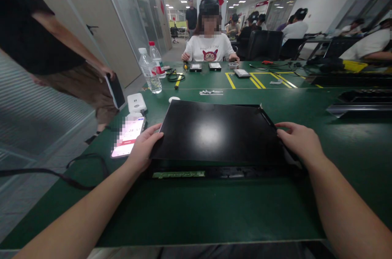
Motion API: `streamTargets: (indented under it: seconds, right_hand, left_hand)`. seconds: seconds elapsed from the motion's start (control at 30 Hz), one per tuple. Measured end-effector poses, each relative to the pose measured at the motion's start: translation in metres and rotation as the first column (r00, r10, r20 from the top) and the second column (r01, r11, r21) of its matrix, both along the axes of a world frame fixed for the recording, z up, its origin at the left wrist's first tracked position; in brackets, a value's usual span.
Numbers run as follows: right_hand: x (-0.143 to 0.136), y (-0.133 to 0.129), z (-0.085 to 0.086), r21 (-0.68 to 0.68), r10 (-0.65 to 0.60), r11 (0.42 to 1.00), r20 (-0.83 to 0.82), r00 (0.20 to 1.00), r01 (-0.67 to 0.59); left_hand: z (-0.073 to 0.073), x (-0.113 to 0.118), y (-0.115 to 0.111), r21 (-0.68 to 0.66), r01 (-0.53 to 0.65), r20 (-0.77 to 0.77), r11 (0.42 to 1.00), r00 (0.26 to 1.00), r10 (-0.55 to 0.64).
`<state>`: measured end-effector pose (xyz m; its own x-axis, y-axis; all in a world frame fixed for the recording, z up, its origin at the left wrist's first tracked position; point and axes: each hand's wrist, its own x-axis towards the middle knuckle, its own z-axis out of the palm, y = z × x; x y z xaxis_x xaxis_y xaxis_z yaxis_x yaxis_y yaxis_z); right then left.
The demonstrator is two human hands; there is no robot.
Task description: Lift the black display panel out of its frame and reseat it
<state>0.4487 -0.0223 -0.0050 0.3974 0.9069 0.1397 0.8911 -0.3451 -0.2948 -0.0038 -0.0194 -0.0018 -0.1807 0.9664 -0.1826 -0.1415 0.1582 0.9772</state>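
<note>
A flat black screen panel (pixel 211 130) lies tilted over a black frame (pixel 245 172), whose near edge and right side show beyond it. A strip of green circuit board (pixel 179 174) sits along the frame's near edge. My left hand (pixel 146 144) pinches the panel's left edge, thumb on top and fingers partly hidden. At the right edge, my right hand (pixel 298 140) is closed with its thumb on the near face; whether it also grips the frame's side I cannot tell. The middle of the frame is hidden under the panel.
Left of the panel are a lit phone (pixel 128 136), a white power bank (pixel 136 103) and water bottles (pixel 150 71). Dark metal strips (pixel 361 106) lie at the right. Across the green table (pixel 196 214), a person sits behind several hard drives (pixel 214 66). Another person stands at the left.
</note>
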Motion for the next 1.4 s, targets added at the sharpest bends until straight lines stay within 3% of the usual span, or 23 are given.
streamTargets:
  seconds: [0.37, 1.17, 1.4]
  right_hand:
    - [0.006, 0.002, -0.004, 0.017, -0.030, 0.999, -0.108, 0.994, 0.032]
    - [0.007, 0.002, -0.005, 0.015, -0.024, 1.000, -0.170, 0.985, 0.027]
    - [0.010, 0.004, -0.009, 0.053, -0.005, 0.999, -0.168, 0.986, 0.014]
  left_hand:
    - [0.002, 0.001, 0.000, -0.015, 0.009, 0.015, 1.000, 1.000, -0.009]
    - [0.010, 0.002, -0.001, 0.008, -0.025, -0.041, 1.000, 0.999, 0.026]
    - [0.010, 0.001, -0.001, 0.033, 0.001, -0.162, 0.999, 0.987, 0.004]
